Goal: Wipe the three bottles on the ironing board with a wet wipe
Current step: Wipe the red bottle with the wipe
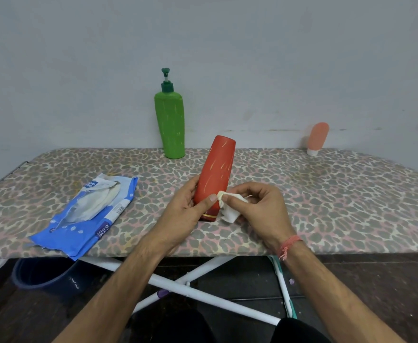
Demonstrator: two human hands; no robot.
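Note:
My left hand (pixel 187 209) grips a red bottle (pixel 216 169) near its capped lower end, holding it tilted over the ironing board (pixel 326 194). My right hand (pixel 260 206) pinches a small crumpled white wet wipe (pixel 229 211) against the bottle's lower right side. A tall green pump bottle (pixel 170 125) stands upright at the back of the board by the wall. A small salmon-pink tube bottle (pixel 317 138) stands on its white cap at the back right.
An open blue wet wipe pack (pixel 89 216) lies on the board's left front, overhanging the edge. The wall runs close behind the board. Below are white crossed legs (pixel 190 280) and a dark blue bucket (pixel 44 276) on the floor.

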